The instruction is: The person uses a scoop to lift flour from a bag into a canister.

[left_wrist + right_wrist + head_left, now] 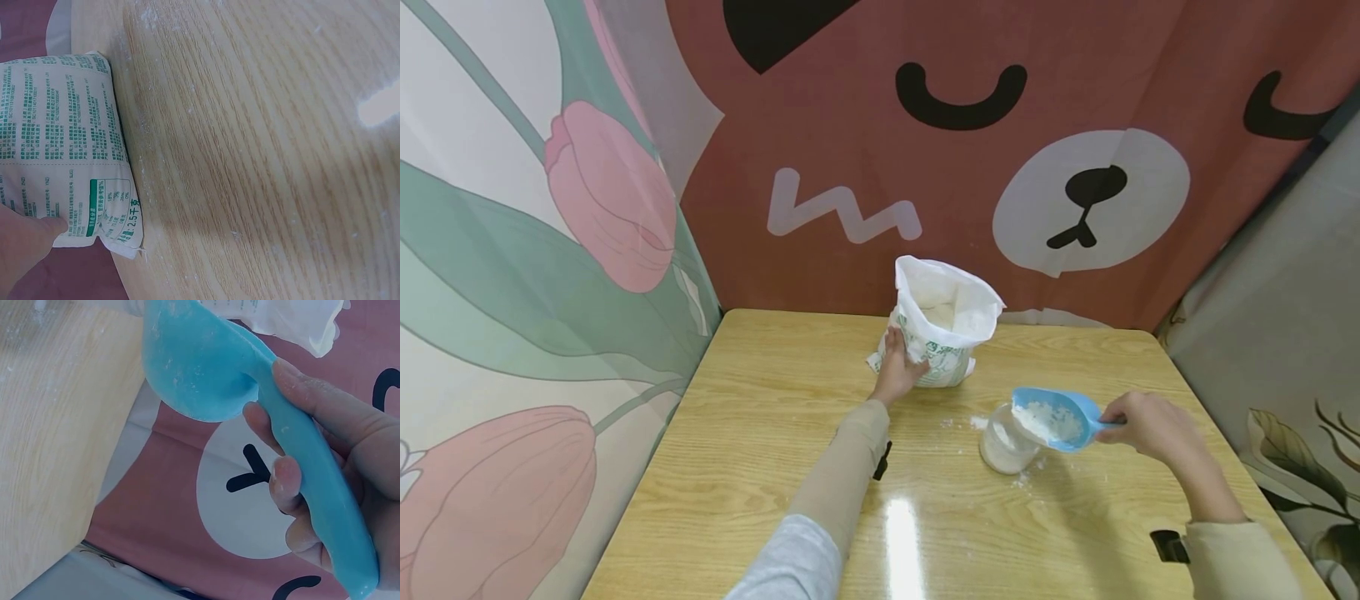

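Observation:
A blue scoop (1078,421) with white flour in its bowl is tilted over the mouth of a clear jar (1004,446). My right hand (1157,427) grips the scoop's handle, fingers curled round it in the right wrist view, where the blue scoop (206,362) shows its floury underside. Pale powder shows inside the jar. Toward the back stands an open white bag (947,350) with green print, flour visible inside. My left hand (898,371) holds the bag's left side. In the left wrist view its thumb lies on the printed bag (62,144); the other fingers are hidden.
The wooden table (760,433) has flour spilled (1022,479) round the jar and near the bag. A curtain with a brown bear face (850,275) hangs right behind the table. Patterned cloths (535,333) hang at the left and right sides.

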`<action>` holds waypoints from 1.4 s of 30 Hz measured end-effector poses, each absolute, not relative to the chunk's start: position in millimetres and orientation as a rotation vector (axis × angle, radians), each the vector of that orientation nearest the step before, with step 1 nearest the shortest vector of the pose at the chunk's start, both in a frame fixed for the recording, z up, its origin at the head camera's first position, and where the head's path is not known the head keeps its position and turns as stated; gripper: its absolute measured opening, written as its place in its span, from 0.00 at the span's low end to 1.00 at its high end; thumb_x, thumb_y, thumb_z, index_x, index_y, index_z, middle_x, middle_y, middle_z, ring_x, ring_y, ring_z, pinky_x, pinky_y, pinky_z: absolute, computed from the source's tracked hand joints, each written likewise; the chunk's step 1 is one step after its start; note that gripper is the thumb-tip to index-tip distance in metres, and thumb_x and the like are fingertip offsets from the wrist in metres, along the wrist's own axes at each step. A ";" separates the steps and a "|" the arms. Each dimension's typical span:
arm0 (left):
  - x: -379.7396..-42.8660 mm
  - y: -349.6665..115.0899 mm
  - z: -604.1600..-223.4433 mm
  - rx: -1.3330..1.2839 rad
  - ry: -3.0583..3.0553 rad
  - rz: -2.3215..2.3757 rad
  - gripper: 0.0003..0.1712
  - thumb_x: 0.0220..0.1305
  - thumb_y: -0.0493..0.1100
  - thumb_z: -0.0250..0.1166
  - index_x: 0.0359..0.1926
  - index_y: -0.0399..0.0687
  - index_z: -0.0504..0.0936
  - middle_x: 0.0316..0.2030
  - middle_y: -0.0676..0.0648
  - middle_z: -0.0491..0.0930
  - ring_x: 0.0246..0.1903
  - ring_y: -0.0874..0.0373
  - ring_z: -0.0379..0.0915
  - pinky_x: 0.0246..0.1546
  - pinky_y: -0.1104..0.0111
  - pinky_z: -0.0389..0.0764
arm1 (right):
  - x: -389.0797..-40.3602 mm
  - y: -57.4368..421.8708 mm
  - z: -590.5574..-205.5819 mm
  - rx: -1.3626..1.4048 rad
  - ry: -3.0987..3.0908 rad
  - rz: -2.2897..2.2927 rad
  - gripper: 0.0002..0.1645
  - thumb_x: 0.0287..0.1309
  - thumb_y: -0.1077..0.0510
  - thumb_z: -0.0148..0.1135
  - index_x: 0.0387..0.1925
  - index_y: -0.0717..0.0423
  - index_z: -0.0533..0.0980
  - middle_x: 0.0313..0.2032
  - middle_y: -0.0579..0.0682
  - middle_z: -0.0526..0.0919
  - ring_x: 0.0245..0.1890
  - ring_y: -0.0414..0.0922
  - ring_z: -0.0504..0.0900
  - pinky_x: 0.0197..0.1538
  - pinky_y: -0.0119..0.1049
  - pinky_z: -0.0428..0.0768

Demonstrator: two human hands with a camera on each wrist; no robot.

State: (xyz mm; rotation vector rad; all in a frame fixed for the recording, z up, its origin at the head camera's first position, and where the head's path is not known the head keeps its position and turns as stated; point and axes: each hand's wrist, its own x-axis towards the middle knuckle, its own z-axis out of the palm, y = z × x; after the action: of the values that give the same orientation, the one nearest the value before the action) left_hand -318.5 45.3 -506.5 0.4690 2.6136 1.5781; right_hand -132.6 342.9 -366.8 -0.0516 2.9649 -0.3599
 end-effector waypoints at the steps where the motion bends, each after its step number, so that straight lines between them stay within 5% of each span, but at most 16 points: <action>1: -318.5 45.4 -506.6 0.465 2.614 1.574 0.53 0.60 0.46 0.63 0.70 0.36 0.34 0.70 0.40 0.27 0.69 0.47 0.26 0.65 0.57 0.50 | -132.7 342.7 -366.8 -0.055 2.969 -0.352 0.17 0.44 0.53 0.71 0.35 0.60 0.83 0.33 0.55 0.83 0.21 0.40 0.76 0.20 0.36 0.70; 42: -317.9 45.0 -506.1 0.453 2.611 1.567 0.53 0.61 0.47 0.62 0.70 0.37 0.34 0.70 0.39 0.28 0.69 0.47 0.28 0.65 0.57 0.51 | -132.8 334.5 -365.5 -0.075 3.033 -0.235 0.15 0.42 0.55 0.72 0.33 0.58 0.83 0.34 0.58 0.83 0.23 0.44 0.77 0.18 0.35 0.68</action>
State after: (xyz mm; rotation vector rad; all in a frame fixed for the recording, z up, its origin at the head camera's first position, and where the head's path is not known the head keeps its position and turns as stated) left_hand -317.9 45.0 -506.1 0.4528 2.6113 1.5670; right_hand -132.8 334.5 -365.5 -0.0754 3.0330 -0.2346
